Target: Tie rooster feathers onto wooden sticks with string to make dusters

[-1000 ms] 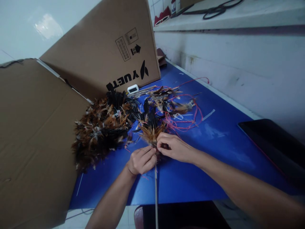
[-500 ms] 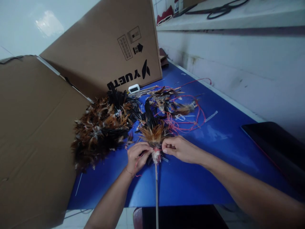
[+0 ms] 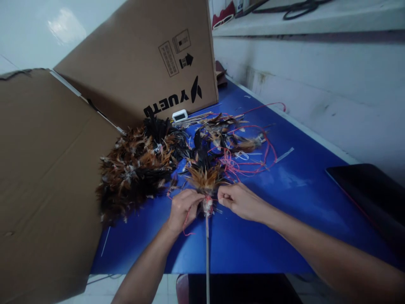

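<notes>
A thin wooden stick (image 3: 207, 249) runs from the table's near edge up to a tuft of brown and black feathers (image 3: 204, 179) bound at its tip with red string (image 3: 208, 197). My left hand (image 3: 183, 209) pinches one end of the red string to the left of the binding, a loose loop hanging below its fingers. On the other side my right hand (image 3: 240, 200) pinches the other end. Both hands rest on the blue table (image 3: 253, 240).
A heap of dark and orange feathers (image 3: 136, 169) lies left of the hands, with tangled red string (image 3: 247, 160) and loose feathers behind. Cardboard boxes (image 3: 145, 63) stand at the left and back. A black tablet-like slab (image 3: 367, 194) sits at the right, a white wall behind.
My hands have moved apart from the feather bundle, each drawing a string end sideways. The red binding at the stick's tip is now visible between them.
</notes>
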{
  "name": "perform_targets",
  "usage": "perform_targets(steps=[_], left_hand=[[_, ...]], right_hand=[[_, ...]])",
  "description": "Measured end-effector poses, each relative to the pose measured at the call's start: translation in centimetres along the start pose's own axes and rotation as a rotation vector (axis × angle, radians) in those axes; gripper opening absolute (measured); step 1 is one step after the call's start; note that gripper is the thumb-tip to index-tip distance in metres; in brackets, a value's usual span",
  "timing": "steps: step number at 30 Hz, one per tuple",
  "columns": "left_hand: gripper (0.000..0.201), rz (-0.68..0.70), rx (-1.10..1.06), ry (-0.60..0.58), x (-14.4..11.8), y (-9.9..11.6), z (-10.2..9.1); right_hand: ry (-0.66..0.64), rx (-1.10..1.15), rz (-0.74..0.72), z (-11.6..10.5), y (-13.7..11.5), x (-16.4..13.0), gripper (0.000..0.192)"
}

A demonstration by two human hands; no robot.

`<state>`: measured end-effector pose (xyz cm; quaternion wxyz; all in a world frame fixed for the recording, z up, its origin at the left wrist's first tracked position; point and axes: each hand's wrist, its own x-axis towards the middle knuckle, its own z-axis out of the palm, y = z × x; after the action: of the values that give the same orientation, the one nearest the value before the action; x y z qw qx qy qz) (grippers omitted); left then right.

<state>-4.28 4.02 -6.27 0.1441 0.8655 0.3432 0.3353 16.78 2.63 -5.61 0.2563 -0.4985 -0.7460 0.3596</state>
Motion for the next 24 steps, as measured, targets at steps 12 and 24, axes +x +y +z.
perform_targets(steps=[12, 24], left_hand=[[0.015, -0.212, -0.326, -0.064, 1.1, 0.1, -1.1], [0.016, -0.374, -0.68, -0.114, 0.4, -0.4, 0.7]], right_hand=[[-0.021, -0.065, 0.007, -0.3, -0.4, 0.4, 0.016], [-0.031, -0.007, 0.017, -0.2, -0.7, 0.2, 0.013]])
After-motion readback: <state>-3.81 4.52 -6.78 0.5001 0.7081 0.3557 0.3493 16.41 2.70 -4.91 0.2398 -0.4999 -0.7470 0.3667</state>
